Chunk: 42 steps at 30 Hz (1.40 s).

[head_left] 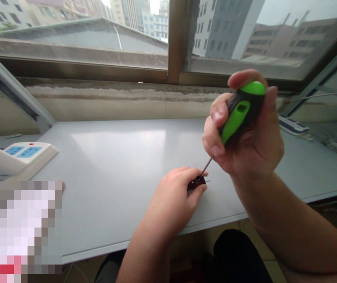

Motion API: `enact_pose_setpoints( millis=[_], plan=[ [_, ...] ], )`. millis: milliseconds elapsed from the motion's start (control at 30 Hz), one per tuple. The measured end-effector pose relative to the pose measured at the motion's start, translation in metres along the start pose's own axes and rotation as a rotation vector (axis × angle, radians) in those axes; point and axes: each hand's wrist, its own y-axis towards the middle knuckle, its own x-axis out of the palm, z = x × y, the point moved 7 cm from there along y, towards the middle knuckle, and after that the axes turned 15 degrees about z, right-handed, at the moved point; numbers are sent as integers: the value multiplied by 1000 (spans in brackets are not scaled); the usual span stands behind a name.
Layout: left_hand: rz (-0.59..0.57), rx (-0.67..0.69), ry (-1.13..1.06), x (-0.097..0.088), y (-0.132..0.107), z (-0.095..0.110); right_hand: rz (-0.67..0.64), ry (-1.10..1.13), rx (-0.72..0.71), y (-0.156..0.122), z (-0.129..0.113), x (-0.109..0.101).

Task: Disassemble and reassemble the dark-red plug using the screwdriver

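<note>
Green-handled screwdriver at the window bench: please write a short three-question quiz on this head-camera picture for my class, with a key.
1. Which hand holds the green-and-black screwdriver pointing at the small dark object: A left hand, or B right hand?
2. True or false: the white power strip on the left stands outside the window.
3. What can be seen through the window?

Key: 1. B. 2. False: it stands on the grey table, inside. 3. Buildings.
</note>
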Motion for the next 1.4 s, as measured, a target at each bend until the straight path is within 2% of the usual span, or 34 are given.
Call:
enact_pose_setpoints(
  millis=[167,433,533,767,900,1067,1267,1400],
  plan=[
    [2,-5,13,0,1,0,44,89,6,-1,-4,3],
    [1,-7,2,0,1,1,181,-51,-153,-3,-1,-10],
    [4,-2,-4,0,2,1,151,-77,-124,0,0,-10],
    [7,4,0,0,0,0,-68,-18,51,1,2,-2],
    [-1,-5,11,0,1,-1,-21,23,75,1,-1,-2],
    [-3,-13,6,1,1,-1,88,41,-18,1,-2,-8],
    [3,-11,1,0,0,0,-28,35,106,3,7,-4],
    [-6,-23,11,0,0,0,-29,7,65,3,1,-2]
  ],
)
